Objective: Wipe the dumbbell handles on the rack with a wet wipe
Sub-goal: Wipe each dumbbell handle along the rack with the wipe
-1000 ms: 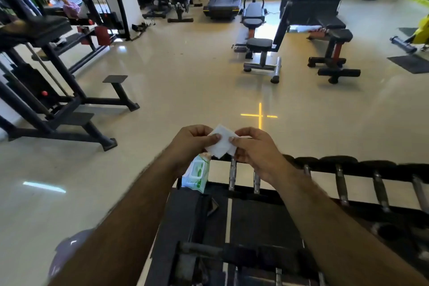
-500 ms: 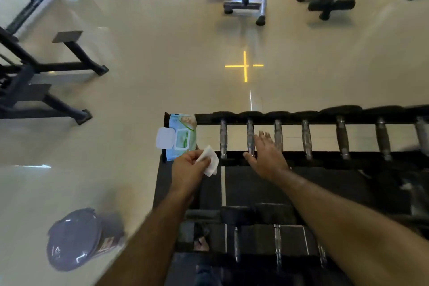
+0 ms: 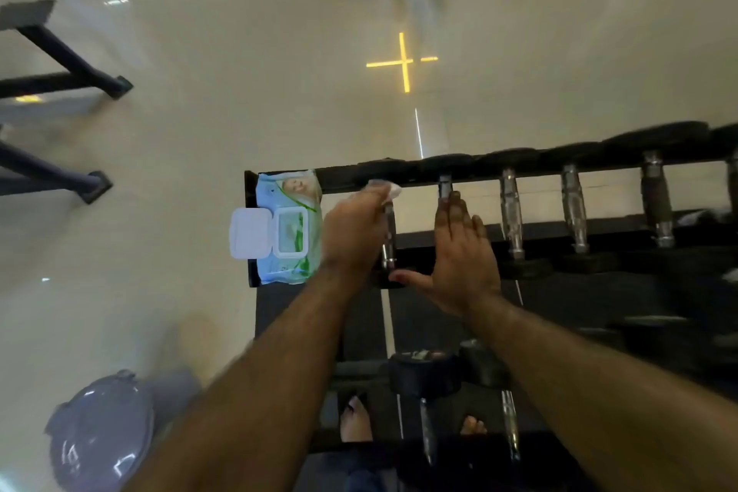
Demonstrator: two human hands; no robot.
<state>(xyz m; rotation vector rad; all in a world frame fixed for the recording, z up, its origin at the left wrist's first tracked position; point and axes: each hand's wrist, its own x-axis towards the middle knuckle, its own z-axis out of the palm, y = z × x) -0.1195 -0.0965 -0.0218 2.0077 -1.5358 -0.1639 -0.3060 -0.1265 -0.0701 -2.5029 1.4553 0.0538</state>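
Both hands have gone forward since half a second ago: my left hand (image 3: 353, 230), which was holding the wet wipe (image 3: 384, 188) short of the rack, now sits on the first dumbbell handle (image 3: 388, 236), and my right hand (image 3: 459, 252) has slid further up the second one.

Nearest me, at 6 o'clock, my bare toes (image 3: 355, 417) show under the lower tier, where two dumbbells (image 3: 425, 375) lie with their dark heads toward me. At 8 o'clock a grey lidded bin (image 3: 102, 431) stands on the floor.

Both forearms reach up from the bottom edge. The left hand is curled over the leftmost handle on the upper tier, fingers wrapped round the bar with the wipe bunched under them; a white corner of it sticks out past the fingertips at the far end of the handle. I cannot tell how much of the bar the wipe covers. The right hand lies flat, fingers straight and together, over the second handle (image 3: 444, 186), its thumb spread left toward the near end of the first handle. It holds nothing.

Just beside the left hand, at 9 o'clock, the wipes pack (image 3: 289, 228) lies on the rack's (image 3: 250, 228) left end with its white lid flipped open. Further dumbbell handles (image 3: 511, 212) run to 3 o'clock.

Beyond, at 12 o'clock, a yellow cross (image 3: 403, 62) marks the pale floor, with black machine legs (image 3: 72, 68) at 10 o'clock.
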